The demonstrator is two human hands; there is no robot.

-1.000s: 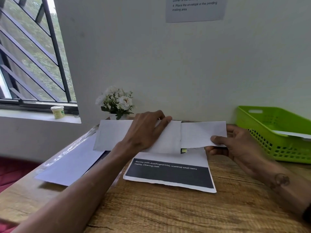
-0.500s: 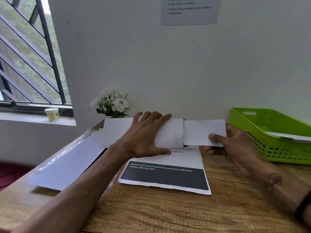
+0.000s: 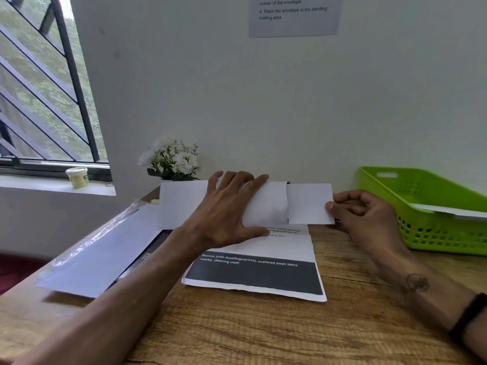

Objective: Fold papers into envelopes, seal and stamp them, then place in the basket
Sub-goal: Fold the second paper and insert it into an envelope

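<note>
A person's left hand (image 3: 226, 209) is lying flat, fingers spread and straight, pressing down on a white envelope (image 3: 266, 204) at the far side of a wooden desk (image 3: 263, 327). The right hand (image 3: 361, 214) is pinching the right edge of a folded paper (image 3: 309, 204) between thumb and fingers, the paper's left end lying at the envelope's right side; whether it is inside the envelope or only behind it cannot be told. Both are sitting over the top of a printed sheet (image 3: 255, 275) with a dark band, which is lying flat on the desk nearer the person. To the left, a blank sheet (image 3: 100, 256) is resting over a clear plastic sleeve (image 3: 87, 241) near the desk's left edge. A green basket (image 3: 421, 206) is standing at the right, against the wall, with a white sheet (image 3: 453, 210) lying in it. A small pot of white flowers (image 3: 174, 160) is standing behind the envelope, by the wall. A small tub (image 3: 77, 177) is sitting on the window sill (image 3: 47, 184) at left, and a notice (image 3: 293, 15) is hanging on the wall above. A dark band (image 3: 466, 320) is circling the right wrist.
</note>
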